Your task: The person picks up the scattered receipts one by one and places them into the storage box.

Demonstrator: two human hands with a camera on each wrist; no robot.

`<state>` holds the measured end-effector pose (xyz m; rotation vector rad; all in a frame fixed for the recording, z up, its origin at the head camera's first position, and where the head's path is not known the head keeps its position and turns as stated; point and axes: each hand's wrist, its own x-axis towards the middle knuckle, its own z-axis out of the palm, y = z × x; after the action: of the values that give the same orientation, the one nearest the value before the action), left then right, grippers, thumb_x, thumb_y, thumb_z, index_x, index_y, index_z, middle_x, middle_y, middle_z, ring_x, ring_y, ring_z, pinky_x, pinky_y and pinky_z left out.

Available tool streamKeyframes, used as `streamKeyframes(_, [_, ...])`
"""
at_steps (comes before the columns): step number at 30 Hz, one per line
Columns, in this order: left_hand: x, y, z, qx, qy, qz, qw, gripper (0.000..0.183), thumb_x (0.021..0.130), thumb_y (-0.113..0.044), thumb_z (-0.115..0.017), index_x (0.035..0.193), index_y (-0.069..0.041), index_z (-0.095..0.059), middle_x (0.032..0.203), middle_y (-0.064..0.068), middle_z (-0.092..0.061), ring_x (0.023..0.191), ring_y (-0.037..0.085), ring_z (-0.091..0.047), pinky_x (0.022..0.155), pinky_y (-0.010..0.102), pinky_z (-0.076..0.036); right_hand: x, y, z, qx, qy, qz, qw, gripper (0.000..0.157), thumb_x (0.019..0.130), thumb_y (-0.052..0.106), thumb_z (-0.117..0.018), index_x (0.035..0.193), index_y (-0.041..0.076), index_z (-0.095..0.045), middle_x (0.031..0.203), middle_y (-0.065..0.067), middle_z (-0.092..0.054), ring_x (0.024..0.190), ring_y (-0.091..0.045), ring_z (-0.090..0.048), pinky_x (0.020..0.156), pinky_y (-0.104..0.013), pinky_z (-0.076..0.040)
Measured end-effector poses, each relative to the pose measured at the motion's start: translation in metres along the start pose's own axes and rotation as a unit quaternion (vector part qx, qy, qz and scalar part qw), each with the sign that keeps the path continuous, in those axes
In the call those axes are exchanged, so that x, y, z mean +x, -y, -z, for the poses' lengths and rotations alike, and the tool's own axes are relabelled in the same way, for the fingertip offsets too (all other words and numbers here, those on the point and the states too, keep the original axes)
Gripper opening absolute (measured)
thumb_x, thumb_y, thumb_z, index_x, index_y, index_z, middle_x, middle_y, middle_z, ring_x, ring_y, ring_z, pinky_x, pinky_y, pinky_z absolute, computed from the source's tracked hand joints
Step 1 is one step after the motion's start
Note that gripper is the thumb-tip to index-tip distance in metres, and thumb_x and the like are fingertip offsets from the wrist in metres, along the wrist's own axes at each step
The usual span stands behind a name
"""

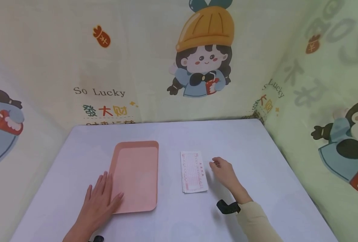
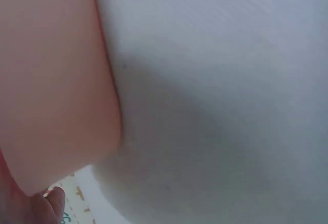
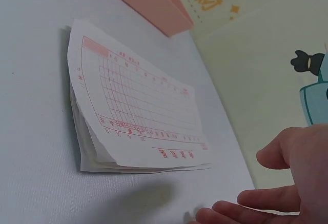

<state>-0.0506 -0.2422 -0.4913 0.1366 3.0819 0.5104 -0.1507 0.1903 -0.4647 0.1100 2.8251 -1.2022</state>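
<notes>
A shallow pink tray (image 1: pixel 136 178) lies lengthwise on the table, left of the middle. My left hand (image 1: pixel 96 203) rests at its left side with fingers straight, the thumb lying over the near left rim. In the left wrist view only a bit of that hand (image 2: pixel 48 208) shows, below the tray's wall. Right of the tray sits a small stack of white receipt slips (image 1: pixel 193 172) printed with a red grid, edges slightly uneven. Beside the stack, my right hand (image 1: pixel 225 172) hovers with loosely bent fingers; the right wrist view shows its thumb and fingers apart, nothing between them.
The white table (image 1: pixel 173 136) runs back to a cloth backdrop (image 1: pixel 148 67) with cartoon figures and lettering. More backdrop cloth hangs along the left and right sides. A black wrist strap (image 1: pixel 227 206) sits on the right wrist.
</notes>
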Motion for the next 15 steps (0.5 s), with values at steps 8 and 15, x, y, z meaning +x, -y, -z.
streamKeyframes(8, [-0.004,0.006,-0.012,0.024,-0.059,-0.041,0.9971,0.083,0.1,-0.048,-0.049,0.159,-0.003,-0.01,0.167,0.015,-0.011,0.156,0.028,-0.003,0.124,0.053,0.008,0.003,-0.004,-0.005,0.004,0.011,-0.024,1.0,0.043,0.099,0.024,-0.053,0.129,-0.006,-0.057,0.118,-0.023,-0.066,0.11,-0.035,-0.064,0.088,-0.046,-0.056])
streamKeyframes(15, [-0.001,0.005,-0.017,0.044,-0.088,-0.056,0.9936,0.08,0.101,-0.045,-0.049,0.158,-0.002,-0.014,0.166,0.015,-0.013,0.157,0.023,-0.002,0.124,0.038,0.015,0.005,-0.005,-0.007,-0.002,0.007,-0.02,1.0,0.042,0.1,0.024,-0.052,0.129,-0.006,-0.057,0.119,-0.023,-0.066,0.108,-0.034,-0.065,0.088,-0.047,-0.056])
